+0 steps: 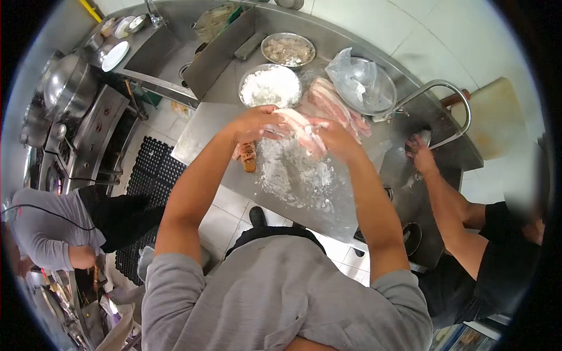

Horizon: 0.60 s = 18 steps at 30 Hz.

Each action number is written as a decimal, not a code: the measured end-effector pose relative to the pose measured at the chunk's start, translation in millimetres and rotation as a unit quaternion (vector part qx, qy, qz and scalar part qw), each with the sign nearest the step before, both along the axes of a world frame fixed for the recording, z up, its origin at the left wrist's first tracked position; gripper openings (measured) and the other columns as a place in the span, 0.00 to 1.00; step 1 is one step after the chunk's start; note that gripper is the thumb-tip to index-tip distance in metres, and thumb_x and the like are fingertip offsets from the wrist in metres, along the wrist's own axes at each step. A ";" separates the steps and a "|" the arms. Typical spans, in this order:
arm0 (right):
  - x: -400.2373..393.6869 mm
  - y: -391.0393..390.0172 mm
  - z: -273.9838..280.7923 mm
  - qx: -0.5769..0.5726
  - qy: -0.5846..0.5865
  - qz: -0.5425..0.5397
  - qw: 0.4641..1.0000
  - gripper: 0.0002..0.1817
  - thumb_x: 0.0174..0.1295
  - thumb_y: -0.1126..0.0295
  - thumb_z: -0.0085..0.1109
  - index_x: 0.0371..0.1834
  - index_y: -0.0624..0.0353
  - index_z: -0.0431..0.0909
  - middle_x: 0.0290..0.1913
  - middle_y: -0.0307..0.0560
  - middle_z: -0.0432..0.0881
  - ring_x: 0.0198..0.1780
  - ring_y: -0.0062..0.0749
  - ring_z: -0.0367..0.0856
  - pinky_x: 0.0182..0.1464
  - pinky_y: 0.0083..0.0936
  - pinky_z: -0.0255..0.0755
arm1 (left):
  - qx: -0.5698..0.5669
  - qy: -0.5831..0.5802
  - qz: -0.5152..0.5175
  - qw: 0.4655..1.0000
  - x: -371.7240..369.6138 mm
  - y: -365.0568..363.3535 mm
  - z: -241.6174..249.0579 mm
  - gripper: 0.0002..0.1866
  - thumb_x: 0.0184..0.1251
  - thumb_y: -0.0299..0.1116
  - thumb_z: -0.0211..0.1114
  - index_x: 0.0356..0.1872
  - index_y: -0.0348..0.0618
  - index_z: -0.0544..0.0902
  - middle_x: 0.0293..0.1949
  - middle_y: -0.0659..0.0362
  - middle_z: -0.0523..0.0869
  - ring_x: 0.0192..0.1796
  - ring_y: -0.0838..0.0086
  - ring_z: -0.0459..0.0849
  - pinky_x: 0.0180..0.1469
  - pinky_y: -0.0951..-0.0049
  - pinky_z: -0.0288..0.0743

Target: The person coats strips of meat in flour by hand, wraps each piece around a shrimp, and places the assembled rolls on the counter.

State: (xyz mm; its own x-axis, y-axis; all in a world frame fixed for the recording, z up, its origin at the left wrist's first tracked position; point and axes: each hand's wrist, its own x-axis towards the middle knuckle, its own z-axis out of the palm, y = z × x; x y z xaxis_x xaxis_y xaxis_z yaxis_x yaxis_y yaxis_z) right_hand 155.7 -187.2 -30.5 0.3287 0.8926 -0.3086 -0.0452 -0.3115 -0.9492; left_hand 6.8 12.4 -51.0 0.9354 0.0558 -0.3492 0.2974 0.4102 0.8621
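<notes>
My left hand (256,126) and my right hand (336,139) are both closed on a pale strip of raw pork belly (297,124), which hangs between them above the steel table. Beneath it, white flour (295,175) is scattered over the metal. Just beyond my left hand stands a metal bowl of flour (270,86). More raw pork belly (329,99) lies in a pile past my right hand. Close to my left wrist is a brown ridged object (248,157) whose kind I cannot make out. My fingers partly hide the strip.
A bowl of pale pieces (288,49) and a metal bowl with a plastic bag (358,81) stand at the back. On the right, a co-worker's hand (420,151) is at a sink beneath a curved faucet (462,105). Another person (52,225) stands left, near the stove (96,128).
</notes>
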 end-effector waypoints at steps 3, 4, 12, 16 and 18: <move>-22.2 -18.9 -24.9 -0.030 0.086 -0.014 0.996 0.17 0.64 0.73 0.50 0.55 0.63 0.74 0.37 0.48 0.84 0.31 0.24 0.82 0.34 0.20 0.76 | 0.090 0.020 -0.009 0.996 0.7 11.8 -9.5 0.13 0.66 0.37 0.61 0.47 0.42 0.76 0.46 0.60 0.82 0.45 0.72 0.82 0.51 0.64 0.78; -26.8 -27.4 -40.6 -0.016 0.083 -0.011 0.996 0.17 0.63 0.73 0.50 0.56 0.63 0.73 0.37 0.48 0.84 0.30 0.25 0.82 0.33 0.20 0.76 | 0.134 0.034 -0.021 0.990 1.4 9.4 -6.9 0.13 0.66 0.37 0.60 0.46 0.41 0.77 0.45 0.59 0.82 0.46 0.72 0.82 0.51 0.66 0.78; -66.9 -87.0 -115.7 -0.081 0.062 -0.063 0.993 0.16 0.63 0.76 0.50 0.55 0.64 0.71 0.39 0.48 0.82 0.33 0.29 0.83 0.37 0.24 0.77 | 0.569 -0.033 -0.024 0.821 19.4 -18.3 -51.7 0.10 0.59 0.34 0.60 0.38 0.41 0.81 0.37 0.47 0.84 0.42 0.56 0.83 0.43 0.58 0.74; -78.9 -89.5 -128.0 -0.070 -0.068 -0.082 0.992 0.19 0.60 0.72 0.54 0.55 0.62 0.73 0.37 0.53 0.83 0.34 0.32 0.83 0.38 0.27 0.75 | 0.637 -0.020 -0.006 0.770 31.6 -24.4 -66.2 0.09 0.60 0.33 0.58 0.39 0.42 0.80 0.39 0.48 0.84 0.43 0.51 0.82 0.45 0.54 0.74; -84.9 -87.4 -134.1 -0.080 -0.041 -0.107 0.990 0.20 0.58 0.69 0.56 0.55 0.60 0.73 0.37 0.55 0.83 0.36 0.34 0.83 0.40 0.29 0.75 | 0.665 0.016 0.013 0.747 32.5 -32.8 -67.2 0.09 0.61 0.33 0.57 0.38 0.42 0.80 0.37 0.47 0.84 0.43 0.52 0.83 0.45 0.54 0.75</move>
